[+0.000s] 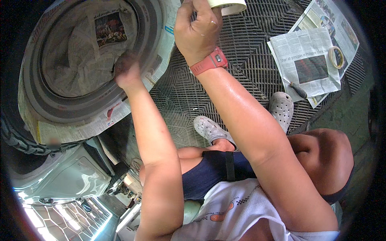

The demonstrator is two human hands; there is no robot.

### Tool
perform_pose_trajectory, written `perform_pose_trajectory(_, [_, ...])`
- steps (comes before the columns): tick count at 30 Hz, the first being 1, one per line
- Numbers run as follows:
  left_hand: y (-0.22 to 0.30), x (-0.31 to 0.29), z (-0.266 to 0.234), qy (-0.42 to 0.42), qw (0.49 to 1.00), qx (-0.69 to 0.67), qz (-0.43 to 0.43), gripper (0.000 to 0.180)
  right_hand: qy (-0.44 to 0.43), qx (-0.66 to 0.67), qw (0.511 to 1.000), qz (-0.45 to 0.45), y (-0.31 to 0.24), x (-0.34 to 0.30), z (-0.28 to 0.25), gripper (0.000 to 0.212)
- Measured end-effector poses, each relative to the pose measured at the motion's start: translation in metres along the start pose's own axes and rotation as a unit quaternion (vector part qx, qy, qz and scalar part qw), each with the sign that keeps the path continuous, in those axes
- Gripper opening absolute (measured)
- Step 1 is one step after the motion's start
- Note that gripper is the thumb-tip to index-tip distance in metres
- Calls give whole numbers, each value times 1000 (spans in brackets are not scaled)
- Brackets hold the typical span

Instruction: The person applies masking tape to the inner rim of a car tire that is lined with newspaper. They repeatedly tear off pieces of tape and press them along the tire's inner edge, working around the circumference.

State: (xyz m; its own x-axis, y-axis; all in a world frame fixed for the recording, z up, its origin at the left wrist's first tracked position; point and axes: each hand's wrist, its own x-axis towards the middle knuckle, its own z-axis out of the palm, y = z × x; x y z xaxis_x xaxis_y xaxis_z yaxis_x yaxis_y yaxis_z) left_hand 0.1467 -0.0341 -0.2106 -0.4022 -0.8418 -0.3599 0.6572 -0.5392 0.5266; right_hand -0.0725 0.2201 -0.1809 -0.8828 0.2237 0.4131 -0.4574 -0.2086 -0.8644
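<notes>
Car workshop: wheel [80,105] (newspaper [80,131] around), car body [72,172], grated floor [245,44].

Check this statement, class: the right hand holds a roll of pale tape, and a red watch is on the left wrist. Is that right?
Not quite: the head view shows the red watch on the right wrist. The rest stands: the right hand holds a roll of pale tape.

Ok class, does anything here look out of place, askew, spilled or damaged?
Mildly, yes: the loose newspaper sheets at the right lie askew, overlapping at uneven angles, and a small white fleck stands out on the dark ridged floor. White marks on the right hand look like smears. No spill shows.
</notes>
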Motion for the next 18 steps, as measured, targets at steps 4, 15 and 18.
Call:
perform_pose_trajectory(4, [-47, -15, 13, 21, 999, 33, 0, 50, -8, -37, 999, -22, 18, -13, -5, 32])
perform_pose_trajectory(15, [-50, -35, 35, 56, 993, 93, 34, 56, -197, 33, 979, 45, -18, -108, -15, 39])
perform_pose_trajectory(18, [-39, -43, 36, 73, 993, 79, 39, 55, -298, 19, 952, 71, -24, -132, -28, 44])
